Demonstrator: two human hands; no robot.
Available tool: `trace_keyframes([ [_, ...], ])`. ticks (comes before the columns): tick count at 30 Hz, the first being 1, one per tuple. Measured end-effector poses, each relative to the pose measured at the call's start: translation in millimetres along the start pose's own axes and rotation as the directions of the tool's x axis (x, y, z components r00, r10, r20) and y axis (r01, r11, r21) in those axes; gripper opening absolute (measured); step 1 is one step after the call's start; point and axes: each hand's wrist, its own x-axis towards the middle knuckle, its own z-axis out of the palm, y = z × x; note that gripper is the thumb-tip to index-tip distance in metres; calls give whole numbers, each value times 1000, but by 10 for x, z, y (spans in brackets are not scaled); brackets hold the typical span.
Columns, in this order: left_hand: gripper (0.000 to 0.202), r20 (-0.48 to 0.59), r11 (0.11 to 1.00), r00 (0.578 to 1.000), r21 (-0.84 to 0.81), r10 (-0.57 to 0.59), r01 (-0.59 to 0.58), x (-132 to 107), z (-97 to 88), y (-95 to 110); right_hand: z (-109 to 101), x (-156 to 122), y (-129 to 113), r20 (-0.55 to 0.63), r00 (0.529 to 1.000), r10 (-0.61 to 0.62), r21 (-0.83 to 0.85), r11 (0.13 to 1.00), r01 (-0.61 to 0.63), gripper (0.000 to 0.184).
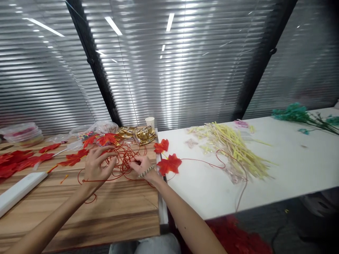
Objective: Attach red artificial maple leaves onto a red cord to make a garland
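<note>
A loose tangle of thin red cord (123, 157) lies on the wooden table between my hands. My left hand (97, 164) is at its left side, fingers spread and curved over the loops, with no cord clearly gripped. At the right edge of the tangle, my right hand (143, 165), with a beaded bracelet at the wrist, pinches the red cord between thumb and fingers. One strand crosses over my left wrist. Another runs right past a red maple leaf (169, 164) onto the white table and hangs off its front edge.
Gold foil packets (144, 135) and a paper cup (149, 122) stand behind the cord. More red leaves (19, 160), a white box (22, 188) and plastic tubs (22, 134) are at left. Yellow strips (235, 148) and teal artificial flowers (293, 112) lie on the white table (201, 197).
</note>
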Motion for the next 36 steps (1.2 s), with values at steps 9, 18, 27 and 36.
trace_keyframes([
  [9, 16, 124, 984, 977, 32, 173, -178, 32, -26, 63, -6, -2, -26, 37, 999, -20, 115, 993, 15, 24],
  [18, 30, 384, 911, 904, -276, -189, 307, 48, 28, 32, -39, 25, -58, 56, 998, -22, 160, 987, 13, 23],
  [27, 32, 661, 609, 603, -268, -448, 746, 34, 11, 187, -3, 32, 80, 60, 998, -16, -88, 996, 22, 15],
  [36, 19, 313, 889, 847, -20, -429, 458, -10, 91, 37, -15, 38, 141, -273, 959, -83, -651, 750, -120, 19],
])
